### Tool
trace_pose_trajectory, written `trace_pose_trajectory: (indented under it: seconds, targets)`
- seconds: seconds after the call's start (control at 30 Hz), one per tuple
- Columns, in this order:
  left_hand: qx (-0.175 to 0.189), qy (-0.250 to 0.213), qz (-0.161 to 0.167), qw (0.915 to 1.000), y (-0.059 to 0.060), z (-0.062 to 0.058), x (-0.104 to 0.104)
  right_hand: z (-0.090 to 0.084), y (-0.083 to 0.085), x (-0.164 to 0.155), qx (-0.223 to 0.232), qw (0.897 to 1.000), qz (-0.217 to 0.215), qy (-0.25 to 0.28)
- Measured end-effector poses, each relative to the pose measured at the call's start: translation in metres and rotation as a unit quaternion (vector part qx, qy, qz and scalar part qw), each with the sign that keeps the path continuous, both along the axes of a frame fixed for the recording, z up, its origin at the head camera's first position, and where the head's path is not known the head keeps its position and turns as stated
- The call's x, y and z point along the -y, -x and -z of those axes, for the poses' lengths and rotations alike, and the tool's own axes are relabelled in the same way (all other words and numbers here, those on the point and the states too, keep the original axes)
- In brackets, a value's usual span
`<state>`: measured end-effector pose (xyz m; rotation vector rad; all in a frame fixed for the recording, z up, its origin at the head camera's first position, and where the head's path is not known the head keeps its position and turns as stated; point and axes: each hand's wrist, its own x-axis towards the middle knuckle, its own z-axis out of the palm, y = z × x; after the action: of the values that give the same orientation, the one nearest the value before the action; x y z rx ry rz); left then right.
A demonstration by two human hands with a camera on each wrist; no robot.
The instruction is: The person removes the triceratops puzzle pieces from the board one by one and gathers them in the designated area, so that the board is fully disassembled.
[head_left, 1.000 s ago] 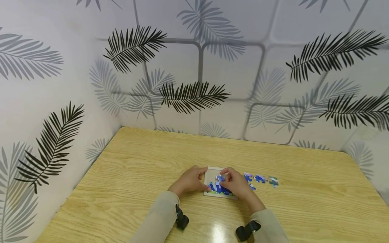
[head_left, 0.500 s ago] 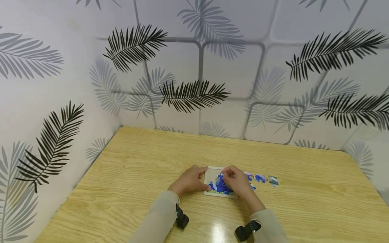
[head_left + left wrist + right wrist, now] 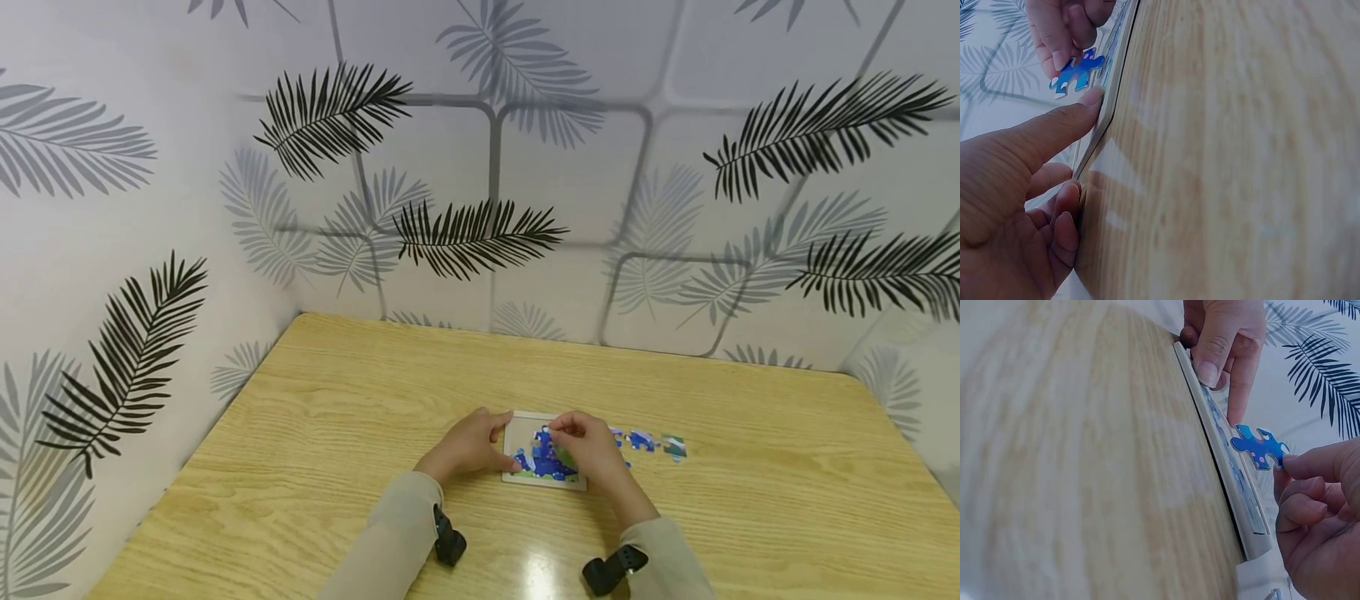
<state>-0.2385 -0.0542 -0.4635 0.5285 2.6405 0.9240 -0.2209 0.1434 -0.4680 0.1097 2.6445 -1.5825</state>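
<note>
A shallow jigsaw tray (image 3: 522,427) with a pale rim lies on the table in the head view; joined blue and green pieces (image 3: 553,467) fill its near part. My left hand (image 3: 467,443) grips its left side, the thumb on the rim and the other fingers round the edge. Between thumb and fingertip, my right hand (image 3: 594,448) pinches a blue jigsaw piece (image 3: 1260,447) with pink dots. The right wrist view shows this piece tilted up above the tray. It also appears in the left wrist view, beyond my left thumb (image 3: 1063,128).
Several loose jigsaw pieces (image 3: 642,440) lie right of the tray, partly hidden by my right hand. The wooden table (image 3: 360,375) runs back to a leaf-patterned wall (image 3: 450,167). Each wrist wears a black camera strap (image 3: 448,537).
My right hand has shifted slightly right, and the pinched piece has changed its tilt, looking darker blue than a second ago. More of the joined pieces shows. My left hand stays in place.
</note>
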Motion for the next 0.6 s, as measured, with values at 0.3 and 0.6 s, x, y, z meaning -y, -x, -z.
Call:
trace_pose_trajectory:
  seconds: [0.3,0.6]
  targets:
    - [0.007,-0.006,-0.005,0.9999,0.001,0.003,-0.001,-0.005,-0.004,-0.009,0.008,1.0,0.008,0.013]
    - [0.007,-0.009,-0.002,0.9999,-0.001,0.002,-0.001,-0.008,-0.008,-0.03,0.027,0.999,0.019,0.029]
